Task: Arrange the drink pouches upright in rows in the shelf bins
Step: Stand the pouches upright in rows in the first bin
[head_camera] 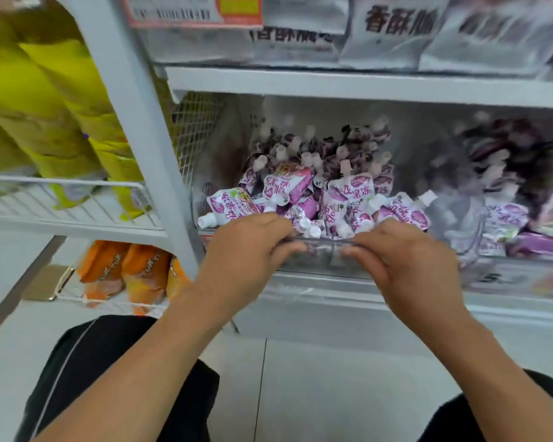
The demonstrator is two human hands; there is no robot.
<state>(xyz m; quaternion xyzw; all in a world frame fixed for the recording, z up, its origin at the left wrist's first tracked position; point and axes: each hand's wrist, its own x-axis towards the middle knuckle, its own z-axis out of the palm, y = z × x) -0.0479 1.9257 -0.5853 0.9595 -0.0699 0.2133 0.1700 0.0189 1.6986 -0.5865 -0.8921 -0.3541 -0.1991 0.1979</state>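
A clear plastic shelf bin (324, 250) sits on the middle shelf, full of purple-and-white drink pouches (348, 194) with white caps. The front pouches lie jumbled and tilted; those farther back stand more upright. My left hand (246, 247) grips the bin's front rim on the left, fingers over the top edge and thumb on the front wall. My right hand (399, 253) grips the same rim on the right. A second bin (470, 250) of similar pouches stands to the right, blurred.
A white shelf upright (141, 138) stands left of the bin. Yellow packs (77, 122) hang at the left over a wire shelf, with orange packs (125, 272) below. Grey snack bags (380, 30) fill the shelf above. My knees are below.
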